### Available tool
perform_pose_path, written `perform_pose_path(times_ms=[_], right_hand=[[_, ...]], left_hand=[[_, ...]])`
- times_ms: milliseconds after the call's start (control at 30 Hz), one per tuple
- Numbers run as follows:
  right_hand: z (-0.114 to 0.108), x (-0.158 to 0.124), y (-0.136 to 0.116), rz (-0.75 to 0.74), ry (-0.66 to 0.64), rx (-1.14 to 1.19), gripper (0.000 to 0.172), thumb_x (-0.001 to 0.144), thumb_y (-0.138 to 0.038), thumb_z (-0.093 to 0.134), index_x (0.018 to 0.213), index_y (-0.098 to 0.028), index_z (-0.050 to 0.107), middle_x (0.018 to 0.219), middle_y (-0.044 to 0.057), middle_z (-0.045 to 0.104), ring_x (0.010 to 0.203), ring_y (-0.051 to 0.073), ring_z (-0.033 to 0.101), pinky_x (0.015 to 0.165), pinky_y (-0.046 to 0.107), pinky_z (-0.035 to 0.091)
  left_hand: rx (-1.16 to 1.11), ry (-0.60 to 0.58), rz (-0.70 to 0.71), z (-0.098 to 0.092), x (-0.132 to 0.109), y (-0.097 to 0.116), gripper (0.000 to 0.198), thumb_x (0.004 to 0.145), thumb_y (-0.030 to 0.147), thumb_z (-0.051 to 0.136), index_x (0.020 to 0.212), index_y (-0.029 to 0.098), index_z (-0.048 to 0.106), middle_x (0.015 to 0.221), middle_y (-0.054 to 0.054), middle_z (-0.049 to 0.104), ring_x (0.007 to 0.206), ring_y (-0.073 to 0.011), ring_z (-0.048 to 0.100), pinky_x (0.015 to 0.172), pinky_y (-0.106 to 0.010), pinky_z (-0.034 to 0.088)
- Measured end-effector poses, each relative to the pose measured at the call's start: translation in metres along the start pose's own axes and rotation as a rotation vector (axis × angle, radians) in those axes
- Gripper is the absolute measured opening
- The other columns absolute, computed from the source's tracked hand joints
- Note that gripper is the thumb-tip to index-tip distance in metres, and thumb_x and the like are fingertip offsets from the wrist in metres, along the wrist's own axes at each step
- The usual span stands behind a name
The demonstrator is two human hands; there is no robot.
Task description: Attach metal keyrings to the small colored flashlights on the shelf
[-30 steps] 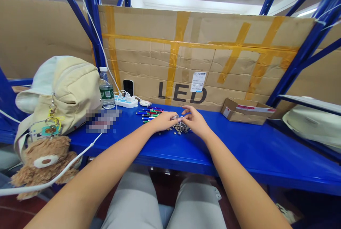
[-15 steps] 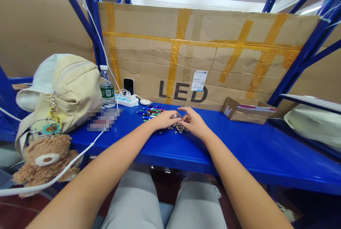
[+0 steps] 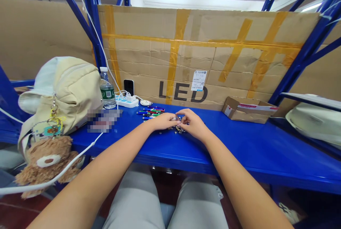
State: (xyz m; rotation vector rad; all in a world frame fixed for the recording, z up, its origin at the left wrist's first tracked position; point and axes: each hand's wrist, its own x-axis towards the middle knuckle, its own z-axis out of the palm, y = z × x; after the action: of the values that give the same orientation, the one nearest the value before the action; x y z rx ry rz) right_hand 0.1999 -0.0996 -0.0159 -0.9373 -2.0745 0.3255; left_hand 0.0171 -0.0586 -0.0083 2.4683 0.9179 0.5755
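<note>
The left hand (image 3: 165,121) and right hand (image 3: 194,125) are drawn closer than earlier, meeting over small metal fittings (image 3: 179,130) on the blue steel shelf (image 3: 239,143); any grip cannot be told. "LED" is printed on the cardboard sheet (image 3: 149,58) behind.

Your left hand (image 3: 164,121) and right hand (image 3: 194,125) nearly meet, cupped over a scatter of small metal parts (image 3: 178,130) on the blue steel shelf (image 3: 119,143). Slim coloured pens (image 3: 150,112) lie just left, near a power strip (image 3: 126,101).
</note>
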Motion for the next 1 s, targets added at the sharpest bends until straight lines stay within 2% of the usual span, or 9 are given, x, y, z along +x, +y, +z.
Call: perform_pose_path(times_ms=[167, 333, 467, 600, 733, 833, 1000], right_hand=[[-0.002, 0.0, 0.001, -0.017, -0.013, -0.082, 0.026, 0.077, -0.02, 0.061, 0.103, -0.018, 0.059, 0.105, 0.007, 0.054, 0.067, 0.01, 0.055, 0.067, 0.028, 0.049], [-0.004, -0.001, 0.0, 0.018, -0.022, -0.207, 0.028, 0.081, -0.027, 0.06, 0.108, -0.017, 0.057, 0.1, 0.007, 0.061, 0.079, 0.015, 0.056, 0.073, 0.029, 0.045], [-0.005, -0.002, -0.006, 0.118, -0.104, -0.34, 0.02, 0.091, -0.033, 0.046, 0.098, -0.018, 0.058, 0.093, 0.006, 0.067, 0.08, 0.017, 0.059, 0.068, 0.027, 0.04], [-0.002, -0.003, -0.013, 0.17, -0.164, -0.61, 0.023, 0.095, -0.033, 0.038, 0.091, -0.019, 0.056, 0.089, 0.007, 0.069, 0.079, 0.02, 0.062, 0.063, 0.028, 0.034], [0.006, -0.002, -0.016, 0.119, -0.19, -0.898, 0.027, 0.096, -0.031, 0.033, 0.096, -0.015, 0.055, 0.091, 0.011, 0.069, 0.083, 0.025, 0.063, 0.068, 0.032, 0.031], [0.01, -0.001, -0.016, 0.071, -0.174, -0.983, 0.026, 0.095, -0.028, 0.033, 0.099, -0.012, 0.054, 0.087, 0.012, 0.069, 0.083, 0.026, 0.064, 0.072, 0.034, 0.03], [0.011, -0.001, -0.015, 0.084, -0.187, -1.004, 0.026, 0.093, -0.026, 0.035, 0.099, -0.011, 0.055, 0.084, 0.013, 0.07, 0.081, 0.026, 0.065, 0.074, 0.034, 0.028]], left_hand=[[-0.016, -0.023, 0.033, -0.002, -0.004, 0.006, 0.027, 0.083, 0.04, 0.049, 0.086, 0.015, 0.059, 0.063, 0.003, 0.05, 0.06, -0.0121, 0.045, 0.056, -0.023, 0.032], [-0.022, 0.153, 0.031, -0.003, -0.003, 0.01, 0.031, 0.085, 0.043, 0.046, 0.083, 0.015, 0.058, 0.066, 0.003, 0.048, 0.062, -0.0123, 0.043, 0.058, -0.024, 0.033], [-0.083, 0.236, 0.021, -0.003, -0.001, 0.006, 0.034, 0.087, 0.045, 0.044, 0.088, 0.014, 0.059, 0.074, 0.001, 0.053, 0.069, -0.0136, 0.047, 0.065, -0.026, 0.038], [-0.093, 0.231, -0.007, -0.002, -0.001, 0.002, 0.034, 0.087, 0.045, 0.045, 0.09, 0.014, 0.059, 0.077, 0.0, 0.055, 0.072, -0.0144, 0.049, 0.067, -0.026, 0.04], [-0.103, 0.236, -0.006, 0.0, -0.002, 0.004, 0.033, 0.087, 0.045, 0.044, 0.087, 0.015, 0.058, 0.075, 0.001, 0.055, 0.07, -0.0139, 0.049, 0.068, -0.026, 0.04], [-0.111, 0.255, 0.009, 0.0, -0.003, 0.005, 0.032, 0.087, 0.044, 0.044, 0.086, 0.015, 0.057, 0.075, 0.001, 0.055, 0.07, -0.0136, 0.048, 0.069, -0.026, 0.04], [-0.084, 0.243, -0.018, 0.001, -0.002, 0.003, 0.032, 0.087, 0.044, 0.043, 0.085, 0.015, 0.057, 0.07, 0.001, 0.053, 0.066, -0.0134, 0.046, 0.065, -0.026, 0.038]])
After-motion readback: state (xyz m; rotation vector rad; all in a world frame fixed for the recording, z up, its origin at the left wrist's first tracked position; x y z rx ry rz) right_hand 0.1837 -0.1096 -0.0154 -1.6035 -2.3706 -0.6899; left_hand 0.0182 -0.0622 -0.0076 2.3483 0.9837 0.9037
